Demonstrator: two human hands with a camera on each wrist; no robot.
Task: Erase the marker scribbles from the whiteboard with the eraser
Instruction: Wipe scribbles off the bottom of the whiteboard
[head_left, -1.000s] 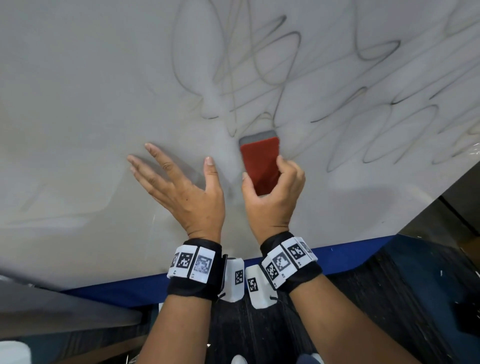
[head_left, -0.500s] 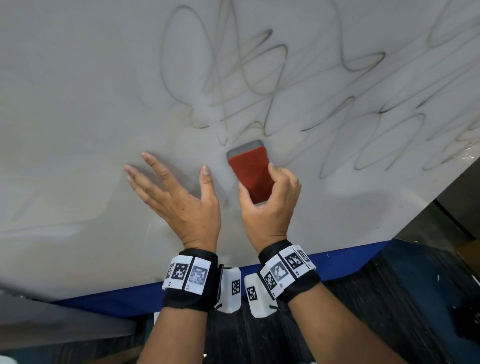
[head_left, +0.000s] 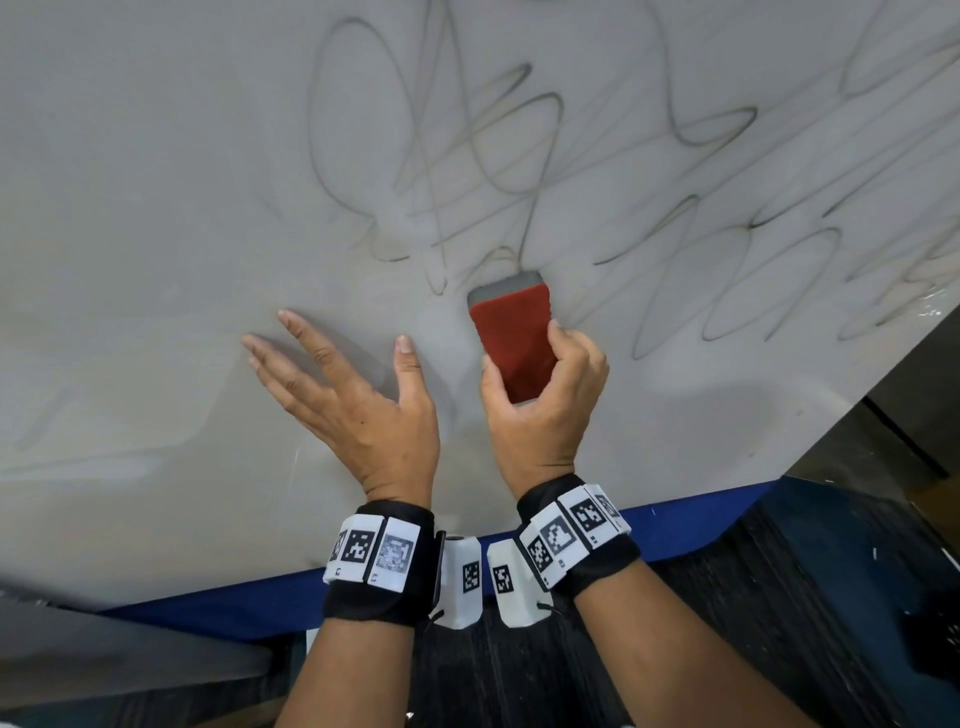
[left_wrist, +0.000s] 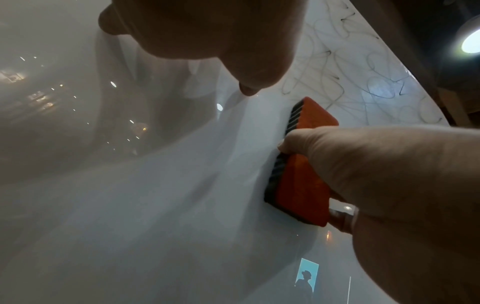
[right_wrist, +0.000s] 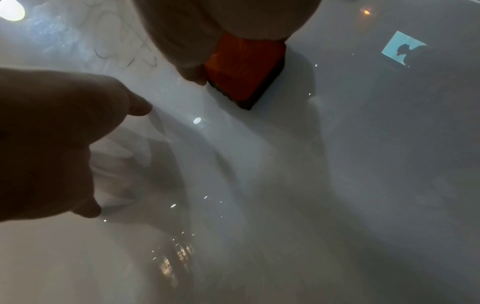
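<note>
Left hand (head_left: 358, 410) spread flat on the whiteboard (head_left: 156, 208), fingers straight, holding nothing; good as a brace, best left clear of the wiping path. Just to its right, red-backed eraser (head_left: 511, 340) laid felt-down on the board at the lower fringe of the marker scribbles (head_left: 519, 156). Right hand (head_left: 540, 410) curled round the eraser's lower half, thumb on one edge, fingers on the other. Probably best: felt flat, even pressure, overlapping strokes up and rightward through the loops, where most scribbles lie unwiped.

Likely office or classroom, large whiteboard (head_left: 156, 182), dark carpeted floor (head_left: 779, 597)
</note>
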